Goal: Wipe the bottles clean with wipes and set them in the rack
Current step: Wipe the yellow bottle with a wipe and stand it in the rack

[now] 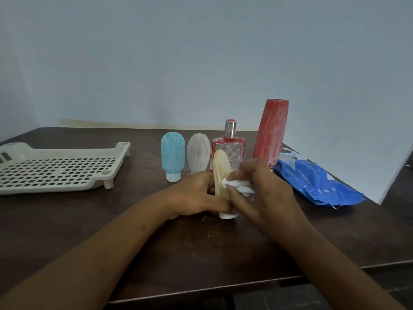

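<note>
So the yellow travel bottle [220, 168] is standing cap-down on the tabletop [223, 253], right in front of the other bottles. The left hand [196, 195] is wrapped around its lower half, and the right hand [263, 193] has a bunched white wipe [237, 184] pinched against its side. The rack [67, 151] sits well off to the left with nothing in it, so I'd say this is early on.

What could go wrong, as I see it:
- It's balanced on a small white cap [226, 215]. If the left hand loosens while the wipe pushes sideways, it could tip.
- The perfume bottle [230, 146] is just behind it and looks like glass. A hard scrub or a slip could knock it over, and the blue bottle [172, 156] and whitish bottle [198, 152] next to it could go too.
- The tall red bottle [271, 130] is close to the right wrist, so a wide elbow swing might catch it.
- A squeezy bottle gripped too hard might leak at the cap.

Hard to make out:
- The hands hide most of the yellow bottle's lower body, and its far side can't be seen, so I can't tell how clean it is.
- The print on the blue wipes pack [317, 182] is too blurry to read.
- The rack's left end is cut off by the edge of the frame.
</note>
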A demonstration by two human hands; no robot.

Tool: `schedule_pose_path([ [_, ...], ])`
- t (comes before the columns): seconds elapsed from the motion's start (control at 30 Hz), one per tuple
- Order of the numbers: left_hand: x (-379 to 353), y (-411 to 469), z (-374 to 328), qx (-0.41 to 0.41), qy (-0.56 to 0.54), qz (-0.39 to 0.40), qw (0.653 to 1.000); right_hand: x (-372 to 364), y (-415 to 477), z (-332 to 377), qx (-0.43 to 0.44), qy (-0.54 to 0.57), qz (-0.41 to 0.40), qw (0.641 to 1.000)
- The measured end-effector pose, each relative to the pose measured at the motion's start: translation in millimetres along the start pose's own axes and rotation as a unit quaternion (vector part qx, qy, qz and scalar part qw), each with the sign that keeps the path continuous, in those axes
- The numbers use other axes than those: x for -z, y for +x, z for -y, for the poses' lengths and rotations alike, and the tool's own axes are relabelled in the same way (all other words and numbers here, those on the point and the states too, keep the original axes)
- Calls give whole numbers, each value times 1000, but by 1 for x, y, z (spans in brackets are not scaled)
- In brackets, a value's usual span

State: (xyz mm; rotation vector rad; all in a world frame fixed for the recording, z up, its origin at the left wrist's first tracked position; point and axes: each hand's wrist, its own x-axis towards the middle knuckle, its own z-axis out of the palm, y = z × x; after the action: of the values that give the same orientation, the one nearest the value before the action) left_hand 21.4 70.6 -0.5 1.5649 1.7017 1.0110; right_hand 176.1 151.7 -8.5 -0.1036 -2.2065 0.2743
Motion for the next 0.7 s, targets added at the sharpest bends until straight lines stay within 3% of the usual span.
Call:
schedule_pose_path([
  [0.1,0,0,0,3,5,-5,1000,-3,5,1,-16,36,-18,999],
  [0.23,0,-1,1,-10,-2,-7,1000,-2,0,3,9,21,18,1000],
  [0.4,-1,2,1,-9,14,-7,1000,-1,5,-1,-20,28,-20,999],
  [0.6,0,2,2,-8,2,-6,1000,0,0,2,10,20,32,999],
  [0.7,-1,2,2,-15,3,3,1000,0,4,0,5,21,-6,1000],
])
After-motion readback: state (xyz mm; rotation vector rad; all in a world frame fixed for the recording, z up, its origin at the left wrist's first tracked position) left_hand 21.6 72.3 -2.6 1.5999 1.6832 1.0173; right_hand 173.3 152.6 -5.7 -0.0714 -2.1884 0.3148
